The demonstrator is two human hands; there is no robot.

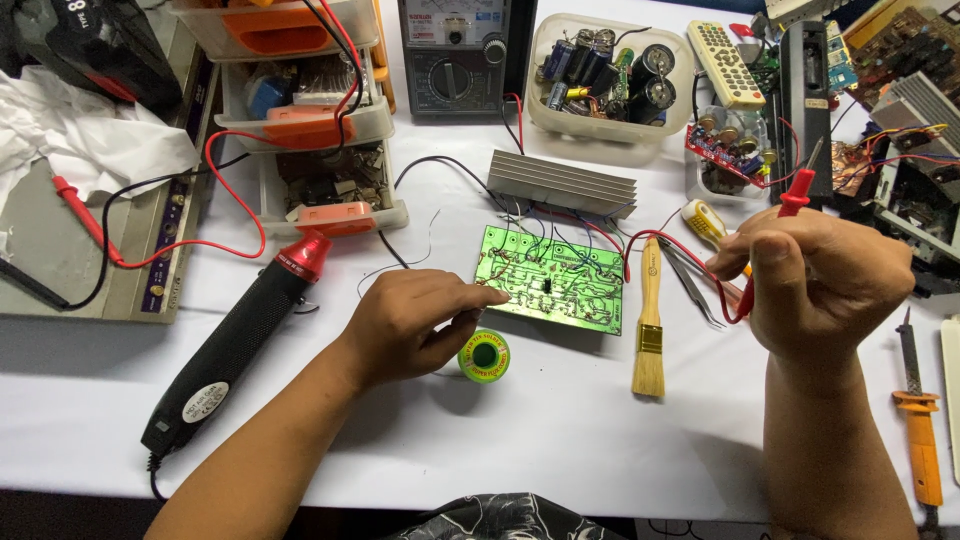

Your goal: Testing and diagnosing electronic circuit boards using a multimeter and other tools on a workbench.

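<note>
the right hand (815, 280), at right of centre in the frame, is curled closed around a red test probe (797, 192) with its red lead (690, 255) trailing leftward; the left hand (415, 325), at lower centre, has fingers drawn together with the fingertips resting at the near left edge of the green circuit board (553, 278); whether they pinch anything cannot be told. likely hazards, as a judgement: the raised probe tip could slip and bridge neighbouring joints on the board, and the lead could snag the thin wires running from the board up to the finned heat sink (562, 183) just behind it. the solder spool (484, 355), just beside the left hand, may roll if nudged. the board lies flat at the centre of the white table (560, 440), copper side up, glossy green with many small solder points and a dark component near its middle. a wooden brush (649, 320) lies to its right, a black hot-air tool (235, 340) to its left, and a meter (452, 55) stands at upper centre.
</note>
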